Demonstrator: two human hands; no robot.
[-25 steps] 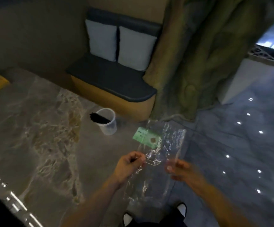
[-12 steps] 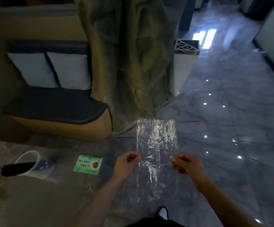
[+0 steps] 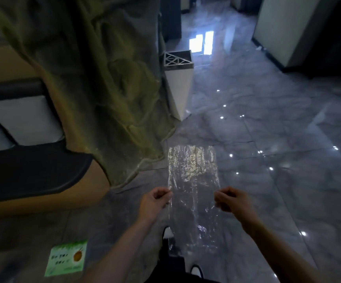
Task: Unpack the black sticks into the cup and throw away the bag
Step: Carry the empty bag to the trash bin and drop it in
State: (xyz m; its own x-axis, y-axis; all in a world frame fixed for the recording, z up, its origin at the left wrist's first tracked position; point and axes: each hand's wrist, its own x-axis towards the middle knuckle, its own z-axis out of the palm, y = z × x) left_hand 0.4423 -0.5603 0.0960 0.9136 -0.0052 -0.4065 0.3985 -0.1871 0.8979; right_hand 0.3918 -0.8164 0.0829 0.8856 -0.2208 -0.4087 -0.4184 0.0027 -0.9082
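Note:
An empty, crinkled clear plastic bag [image 3: 193, 176] is stretched flat in front of me over the floor. My left hand [image 3: 155, 202] pinches its left edge and my right hand [image 3: 231, 201] pinches its right edge, both with fingers closed on the plastic. The cup and the black sticks are out of view. A white bin [image 3: 178, 82] with a metal lattice top stands ahead beside the rock-like pillar [image 3: 96, 78].
A green label card [image 3: 67, 258] lies on the marble tabletop [image 3: 22, 231] at lower left. A dark cushioned bench [image 3: 32, 170] with grey pillows sits on the left. Glossy grey tiled floor [image 3: 277, 160] stretches ahead and right; my shoes [image 3: 168, 232] show below.
My view has swung right and forward: the cup with sticks has left the frame, the white bin has come closer. Both hands still hold the bag spread between them.

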